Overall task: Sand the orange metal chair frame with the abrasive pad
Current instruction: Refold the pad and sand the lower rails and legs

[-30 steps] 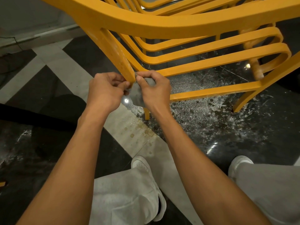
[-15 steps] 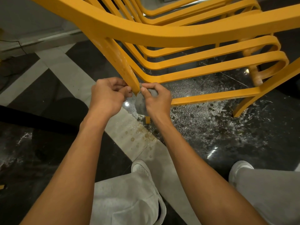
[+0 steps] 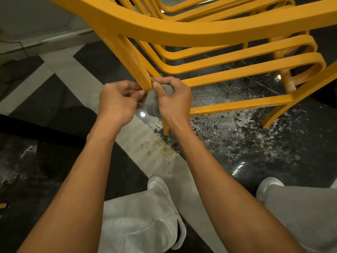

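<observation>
Pinching the pad (image 3: 152, 104) against the leg's (image 3: 139, 70) edges at centre frame, left hand (image 3: 116, 103) and right hand (image 3: 176, 101) each curl a tight grip round it; open floor (image 3: 54, 92) lies left.

We see an orange chair frame (image 3: 182, 31), a grey abrasive pad (image 3: 152, 103), a black floor (image 3: 273, 152) speckled white, and pale grey trousers (image 3: 138, 221).
</observation>
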{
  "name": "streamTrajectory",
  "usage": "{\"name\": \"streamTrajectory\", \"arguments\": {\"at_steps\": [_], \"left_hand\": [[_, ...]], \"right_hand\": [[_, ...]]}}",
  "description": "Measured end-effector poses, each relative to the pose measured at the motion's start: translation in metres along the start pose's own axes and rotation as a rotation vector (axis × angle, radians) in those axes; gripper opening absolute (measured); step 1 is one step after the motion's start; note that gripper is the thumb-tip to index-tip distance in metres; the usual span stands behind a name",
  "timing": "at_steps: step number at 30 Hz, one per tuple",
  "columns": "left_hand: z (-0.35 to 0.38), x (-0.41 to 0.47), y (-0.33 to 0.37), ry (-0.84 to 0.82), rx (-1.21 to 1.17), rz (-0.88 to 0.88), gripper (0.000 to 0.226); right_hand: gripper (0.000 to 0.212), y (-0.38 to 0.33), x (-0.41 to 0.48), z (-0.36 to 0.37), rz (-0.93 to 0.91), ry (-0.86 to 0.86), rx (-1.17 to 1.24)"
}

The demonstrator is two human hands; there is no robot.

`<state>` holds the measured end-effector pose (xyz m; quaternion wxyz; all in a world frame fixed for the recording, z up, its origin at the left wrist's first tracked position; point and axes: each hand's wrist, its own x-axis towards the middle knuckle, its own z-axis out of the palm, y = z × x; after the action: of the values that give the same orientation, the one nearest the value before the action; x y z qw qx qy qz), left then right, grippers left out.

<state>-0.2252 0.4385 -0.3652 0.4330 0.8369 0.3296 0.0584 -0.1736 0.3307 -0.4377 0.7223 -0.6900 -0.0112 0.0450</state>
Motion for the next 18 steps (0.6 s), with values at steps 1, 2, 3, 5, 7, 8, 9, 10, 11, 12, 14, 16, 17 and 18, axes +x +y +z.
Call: {"name": "streamTrajectory", "arguments": {"at_steps": [1, 2, 3, 5, 7, 8, 9, 10, 11, 12, 14, 16, 17, 18], "left_hand": [[-0.001, 0.0, 0.0, 0.0, -0.006, -0.001, 0.014], [-0.001, 0.0, 0.0, -0.005, -0.01, 0.0, 0.014], [-0.002, -0.001, 0.0, -0.012, -0.011, 0.001, 0.014], [-0.002, -0.002, 0.001, -0.021, -0.013, 0.008, 0.014], [-0.001, -0.001, 0.001, -0.017, -0.01, 0.012, 0.014], [-0.001, -0.001, 0.001, -0.012, -0.003, 0.015, 0.013], [-0.001, -0.001, 0.001, -0.005, 0.003, 0.017, 0.012], [-0.001, -0.002, 0.001, 0.001, 0.005, 0.02, 0.011], [-0.002, -0.002, 0.002, 0.002, -0.003, 0.022, 0.011], [-0.003, -0.003, 0.002, -0.002, -0.017, 0.026, 0.011], [-0.004, -0.005, 0.003, -0.01, -0.04, 0.032, 0.011], [-0.003, -0.005, 0.002, -0.01, -0.035, 0.035, 0.013], [-0.003, -0.005, 0.003, -0.007, -0.032, 0.038, 0.014], [-0.003, -0.005, 0.003, 0.001, -0.028, 0.041, 0.015]], "right_hand": [[0.007, 0.001, -0.004, 0.0, -0.028, 0.006, 0.018], [0.008, 0.004, -0.008, -0.002, -0.038, 0.012, 0.022], [0.007, 0.008, -0.01, -0.003, -0.024, 0.017, 0.007], [0.005, 0.013, -0.008, -0.005, 0.048, 0.012, -0.04], [0.004, 0.009, -0.002, -0.005, 0.061, 0.003, -0.055], [0.005, 0.004, -0.001, -0.004, 0.031, 0.007, -0.041], [0.007, 0.0, -0.002, -0.003, -0.01, 0.013, -0.02], [0.008, -0.003, -0.005, -0.002, -0.046, 0.018, -0.004], [0.009, -0.001, -0.008, -0.002, -0.065, 0.021, 0.0], [0.009, 0.003, -0.012, -0.002, -0.059, 0.022, -0.01], [0.007, 0.013, -0.012, -0.004, 0.008, 0.015, -0.066], [0.006, 0.013, -0.007, -0.005, 0.046, 0.004, -0.106], [0.006, 0.008, -0.004, -0.005, 0.031, 0.005, -0.098], [0.006, 0.001, -0.003, -0.003, -0.003, 0.012, -0.079]]}}
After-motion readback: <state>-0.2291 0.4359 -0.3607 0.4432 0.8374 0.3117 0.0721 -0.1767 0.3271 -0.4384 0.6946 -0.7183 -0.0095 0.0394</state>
